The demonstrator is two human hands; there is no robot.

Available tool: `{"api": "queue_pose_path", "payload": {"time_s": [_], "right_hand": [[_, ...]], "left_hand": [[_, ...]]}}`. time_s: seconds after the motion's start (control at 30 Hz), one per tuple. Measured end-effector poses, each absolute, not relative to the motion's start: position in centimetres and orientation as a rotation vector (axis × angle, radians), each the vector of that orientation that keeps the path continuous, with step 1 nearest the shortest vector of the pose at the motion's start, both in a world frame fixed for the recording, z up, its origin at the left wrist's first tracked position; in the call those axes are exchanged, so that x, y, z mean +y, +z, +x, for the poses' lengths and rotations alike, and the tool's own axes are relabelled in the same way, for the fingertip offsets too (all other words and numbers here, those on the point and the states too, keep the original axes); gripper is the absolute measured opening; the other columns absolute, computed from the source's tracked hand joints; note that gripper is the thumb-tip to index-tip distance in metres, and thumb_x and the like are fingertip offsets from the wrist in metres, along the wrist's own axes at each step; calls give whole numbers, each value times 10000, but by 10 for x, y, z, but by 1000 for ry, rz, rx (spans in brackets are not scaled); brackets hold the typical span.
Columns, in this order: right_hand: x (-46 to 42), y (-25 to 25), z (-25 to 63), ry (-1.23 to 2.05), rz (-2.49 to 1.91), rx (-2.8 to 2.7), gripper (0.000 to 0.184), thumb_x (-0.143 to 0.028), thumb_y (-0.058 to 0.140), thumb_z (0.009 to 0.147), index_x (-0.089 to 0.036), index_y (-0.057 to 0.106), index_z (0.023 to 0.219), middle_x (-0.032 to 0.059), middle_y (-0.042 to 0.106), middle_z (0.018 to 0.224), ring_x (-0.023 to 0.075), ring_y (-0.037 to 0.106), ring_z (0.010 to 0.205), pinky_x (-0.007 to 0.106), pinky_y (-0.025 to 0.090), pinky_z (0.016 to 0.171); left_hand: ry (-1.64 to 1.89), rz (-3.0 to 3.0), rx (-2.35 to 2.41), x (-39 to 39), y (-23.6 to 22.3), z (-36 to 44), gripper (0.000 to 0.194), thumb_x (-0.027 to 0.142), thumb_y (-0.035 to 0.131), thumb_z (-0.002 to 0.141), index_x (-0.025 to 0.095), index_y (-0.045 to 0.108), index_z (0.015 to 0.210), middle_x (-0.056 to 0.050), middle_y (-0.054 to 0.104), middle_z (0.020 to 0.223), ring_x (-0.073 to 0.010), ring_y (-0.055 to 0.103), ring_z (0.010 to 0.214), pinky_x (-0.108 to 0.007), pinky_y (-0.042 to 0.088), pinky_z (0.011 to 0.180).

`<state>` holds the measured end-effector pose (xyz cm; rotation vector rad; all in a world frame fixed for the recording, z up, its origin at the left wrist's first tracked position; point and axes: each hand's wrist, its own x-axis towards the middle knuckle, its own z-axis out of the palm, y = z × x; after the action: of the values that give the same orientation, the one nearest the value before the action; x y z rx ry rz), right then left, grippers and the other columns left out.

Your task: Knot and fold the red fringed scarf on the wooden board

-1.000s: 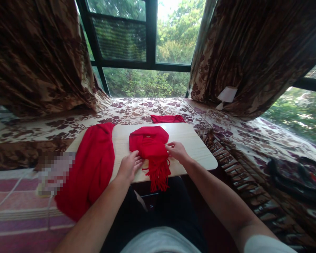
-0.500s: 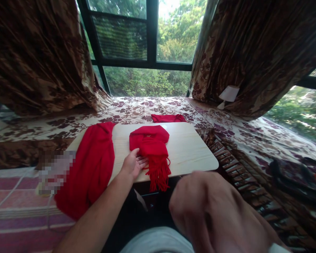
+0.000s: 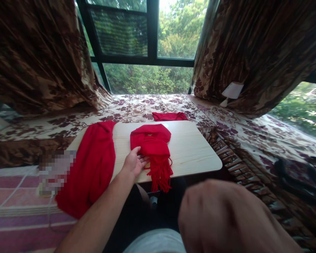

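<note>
One folded red scarf point(image 3: 154, 140) against left hand point(image 3: 134, 163), grip apart; right hand point(image 3: 221, 218), grip unclear.

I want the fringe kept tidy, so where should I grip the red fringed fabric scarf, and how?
Probably pinch the scarf by its flat band above the fringe, from the right: the left hand occupies its left, and loose strands hang below.

No writing, brand, number or sign can be read anywhere; the pixelated patch point(image 3: 56, 172) beside the large red cloth point(image 3: 92, 165) is too blurred to tell.
</note>
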<state>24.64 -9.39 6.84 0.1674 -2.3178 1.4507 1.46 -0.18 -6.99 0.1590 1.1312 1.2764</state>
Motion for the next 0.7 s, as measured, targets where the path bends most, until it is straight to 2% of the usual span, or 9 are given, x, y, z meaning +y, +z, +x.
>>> {"api": "queue_pose_path", "payload": {"time_s": [0.07,0.1,0.17,0.23,0.37,0.43,0.57,0.7], "right_hand": [[-65,48,238,1458,-393,-1909,331,-541,655,873,-214,703,880,73,719,889,187,686,877,285,535,786],[-47,33,232,1423,-661,-1707,280,-477,690,848,-203,697,900,60,717,884,182,674,841,299,535,777],[-8,-3,219,1349,-1074,-1336,219,-341,749,758,-191,680,901,40,708,869,158,643,779,274,523,709],[21,-37,209,1449,-1327,-1016,221,-246,730,711,-179,667,911,43,701,866,151,628,750,250,497,629],[36,-74,196,1689,-1246,-713,186,-204,679,686,-178,628,862,20,667,772,121,574,601,224,420,503],[32,-78,191,1719,-1184,-695,169,-191,682,681,-173,617,836,12,653,730,109,545,557,215,391,470],[30,-78,191,1774,-1249,-667,116,-237,666,783,-152,625,851,22,644,713,103,540,532,214,401,462],[46,-83,195,1891,-1228,-575,232,-368,573,922,-148,618,863,46,652,726,132,600,563,251,480,517]], "left_hand": [[1278,153,1128,1,-70,14,96,222,492,934,165,546,879,-73,636,749,-188,634,569,-332,576,581],[1277,153,1129,2,-70,13,102,221,492,936,163,551,875,-69,637,743,-186,633,562,-330,575,576],[1275,155,1134,4,-71,13,110,219,497,938,161,559,869,-62,643,729,-186,634,548,-334,576,567],[1270,140,1136,6,-73,14,111,220,507,939,162,564,863,-54,651,709,-191,638,535,-335,573,544],[1224,98,1072,10,-74,25,140,239,533,940,157,592,844,-16,614,580,-153,554,409,-280,517,446],[1216,80,1013,12,-74,32,127,233,564,926,133,643,919,-24,642,586,-147,559,407,-272,533,467],[1198,8,979,17,-74,39,274,171,586,888,89,663,1137,-109,760,797,-221,727,646,-337,624,680],[1111,-3,945,19,-71,36,348,145,530,888,45,648,1200,-150,775,875,-261,761,764,-385,633,772]]}}
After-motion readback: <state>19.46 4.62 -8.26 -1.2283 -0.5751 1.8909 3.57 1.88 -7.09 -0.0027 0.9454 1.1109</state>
